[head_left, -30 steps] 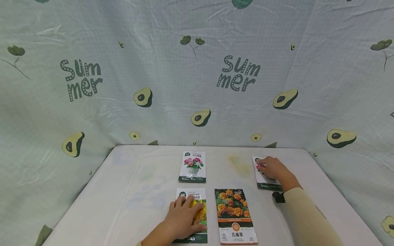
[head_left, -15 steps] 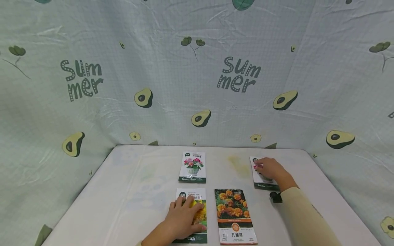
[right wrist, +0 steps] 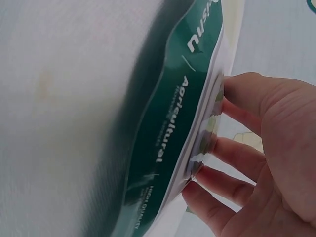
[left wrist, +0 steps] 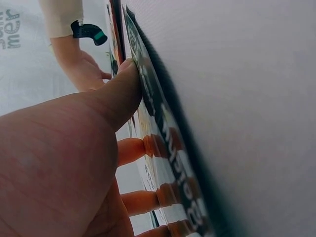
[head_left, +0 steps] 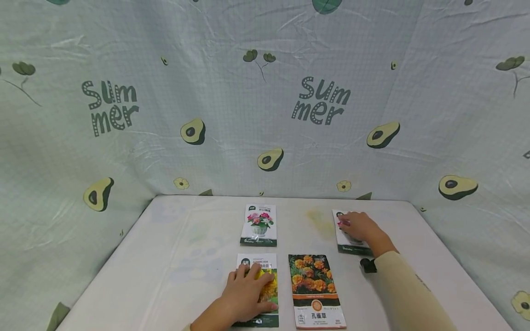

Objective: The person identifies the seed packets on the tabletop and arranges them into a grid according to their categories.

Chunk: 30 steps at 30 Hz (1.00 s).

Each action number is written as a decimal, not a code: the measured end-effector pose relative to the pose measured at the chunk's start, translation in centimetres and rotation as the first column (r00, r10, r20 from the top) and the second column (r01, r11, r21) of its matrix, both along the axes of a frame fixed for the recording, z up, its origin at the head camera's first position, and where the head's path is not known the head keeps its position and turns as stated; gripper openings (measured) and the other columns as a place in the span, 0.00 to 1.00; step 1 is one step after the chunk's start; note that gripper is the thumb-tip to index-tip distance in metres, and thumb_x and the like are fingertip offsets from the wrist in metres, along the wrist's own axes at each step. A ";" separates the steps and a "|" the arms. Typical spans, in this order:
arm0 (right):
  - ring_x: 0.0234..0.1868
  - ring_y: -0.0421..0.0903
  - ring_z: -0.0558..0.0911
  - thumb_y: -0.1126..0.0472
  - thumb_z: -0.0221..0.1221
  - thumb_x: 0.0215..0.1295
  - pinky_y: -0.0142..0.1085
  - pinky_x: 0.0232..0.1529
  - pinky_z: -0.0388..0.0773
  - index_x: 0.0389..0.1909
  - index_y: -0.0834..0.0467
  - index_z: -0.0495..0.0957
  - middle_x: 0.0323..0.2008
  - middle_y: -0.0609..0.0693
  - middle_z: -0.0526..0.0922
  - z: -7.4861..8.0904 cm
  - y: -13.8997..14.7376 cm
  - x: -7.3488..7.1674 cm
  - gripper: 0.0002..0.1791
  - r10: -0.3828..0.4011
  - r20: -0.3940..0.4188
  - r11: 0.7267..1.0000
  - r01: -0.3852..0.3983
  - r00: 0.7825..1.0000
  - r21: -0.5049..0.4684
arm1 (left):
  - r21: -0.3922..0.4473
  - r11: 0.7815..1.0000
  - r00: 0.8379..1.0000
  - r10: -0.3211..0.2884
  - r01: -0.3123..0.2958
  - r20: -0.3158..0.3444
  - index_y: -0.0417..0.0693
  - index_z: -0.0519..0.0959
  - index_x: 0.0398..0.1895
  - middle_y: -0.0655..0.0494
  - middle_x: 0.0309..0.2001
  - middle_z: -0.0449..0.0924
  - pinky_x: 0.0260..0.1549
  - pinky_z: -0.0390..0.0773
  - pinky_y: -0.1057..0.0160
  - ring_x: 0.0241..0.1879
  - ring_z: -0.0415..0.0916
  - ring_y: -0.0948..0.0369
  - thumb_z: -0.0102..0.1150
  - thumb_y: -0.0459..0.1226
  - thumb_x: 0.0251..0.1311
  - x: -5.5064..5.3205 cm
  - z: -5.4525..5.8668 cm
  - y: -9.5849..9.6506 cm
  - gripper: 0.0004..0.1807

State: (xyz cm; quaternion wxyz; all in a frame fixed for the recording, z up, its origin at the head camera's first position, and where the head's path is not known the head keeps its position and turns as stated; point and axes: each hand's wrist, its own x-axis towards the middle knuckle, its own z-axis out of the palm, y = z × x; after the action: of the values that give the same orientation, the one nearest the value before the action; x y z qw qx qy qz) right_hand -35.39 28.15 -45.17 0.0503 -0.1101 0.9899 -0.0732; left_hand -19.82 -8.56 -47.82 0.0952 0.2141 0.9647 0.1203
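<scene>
My left hand [head_left: 246,296] rests spread on a seed packet with yellow flowers [head_left: 268,317] at the near middle of the table. Its thumb and fingertips touch the packet's glossy face in the left wrist view. Toward the far right, my right hand [head_left: 359,228] touches another seed packet [head_left: 352,248], white with a dark green bottom band. In the right wrist view, the thumb and fingertips of that hand press on the printed front of the green-banded packet [right wrist: 165,108], which lies on the table. My right hand partly covers its picture.
A packet with a pot of pink flowers [head_left: 259,225] lies behind my left hand. Beside that hand is an orange marigold packet [head_left: 316,289]. The white table [head_left: 165,257] ends at a hanging printed cloth [head_left: 232,101].
The green-banded packet under my right hand has slid left across the table, together with the hand. My left hand and the other packets stay where they were.
</scene>
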 end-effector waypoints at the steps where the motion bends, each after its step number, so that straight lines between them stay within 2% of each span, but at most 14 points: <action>1: 0.70 0.74 0.68 0.56 0.55 0.77 0.65 0.69 0.62 0.68 0.63 0.75 0.68 0.71 0.72 0.0 -0.1 0.0 0.24 0.003 -0.003 1.000 -0.003 1.000 0.002 | -0.004 1.000 1.000 0.001 -0.001 0.002 0.70 0.75 0.67 0.50 0.64 0.68 0.56 0.66 0.37 0.61 0.64 0.43 0.61 0.71 0.54 0.0 0.1 0.0 0.39; 7: 0.70 0.73 0.68 0.56 0.56 0.76 0.65 0.70 0.61 0.68 0.63 0.75 0.68 0.71 0.73 -0.4 -0.5 -0.2 0.24 0.008 -0.021 1.000 -0.008 1.000 0.003 | -0.002 1.000 1.000 0.002 -0.002 -0.011 0.69 0.75 0.67 0.49 0.64 0.68 0.55 0.66 0.37 0.60 0.64 0.43 0.63 0.70 0.53 0.0 0.2 0.0 0.39; 16: 0.65 0.72 0.71 0.54 0.57 0.75 0.64 0.67 0.67 0.67 0.61 0.76 0.65 0.71 0.73 -0.8 -1.2 -0.5 0.24 -0.026 -0.026 1.000 0.026 0.999 -0.013 | 0.014 1.000 1.000 -0.007 0.008 -0.022 0.69 0.75 0.67 0.50 0.64 0.68 0.54 0.66 0.37 0.60 0.64 0.44 0.61 0.71 0.54 -0.1 -0.6 -0.2 0.39; 22: 0.63 0.68 0.73 0.54 0.58 0.75 0.62 0.64 0.70 0.68 0.60 0.75 0.63 0.69 0.72 -1.2 -1.5 -0.8 0.25 -0.054 -0.026 0.998 0.053 0.998 -0.043 | 0.019 1.000 0.999 -0.006 0.007 -0.046 0.71 0.75 0.66 0.51 0.63 0.69 0.53 0.67 0.39 0.60 0.65 0.45 0.60 0.72 0.54 -0.2 -1.2 -0.2 0.38; 26: 0.61 0.66 0.74 0.54 0.58 0.75 0.61 0.63 0.72 0.68 0.60 0.76 0.61 0.68 0.73 -1.4 -1.6 -1.1 0.25 -0.059 -0.026 0.997 0.058 0.998 -0.046 | 0.023 1.000 0.999 -0.005 0.006 -0.045 0.71 0.75 0.66 0.51 0.63 0.69 0.54 0.67 0.39 0.60 0.65 0.46 0.61 0.71 0.54 -0.2 -1.2 -0.2 0.38; 30: 0.59 0.64 0.75 0.53 0.58 0.75 0.60 0.63 0.72 0.67 0.60 0.77 0.60 0.67 0.74 -1.4 -1.8 -1.2 0.24 -0.059 -0.026 0.997 0.058 0.998 -0.044 | 0.023 1.000 1.000 -0.003 0.004 -0.026 0.69 0.75 0.67 0.50 0.63 0.69 0.54 0.66 0.39 0.60 0.64 0.45 0.61 0.71 0.55 -0.1 -0.7 -0.1 0.38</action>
State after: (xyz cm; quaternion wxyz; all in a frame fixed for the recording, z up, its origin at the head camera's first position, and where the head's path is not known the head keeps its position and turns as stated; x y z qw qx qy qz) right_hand -36.56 26.37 -46.55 0.0324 -0.0831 0.9915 -0.0945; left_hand -19.88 -8.62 -48.50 0.0804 0.2184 0.9640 0.1285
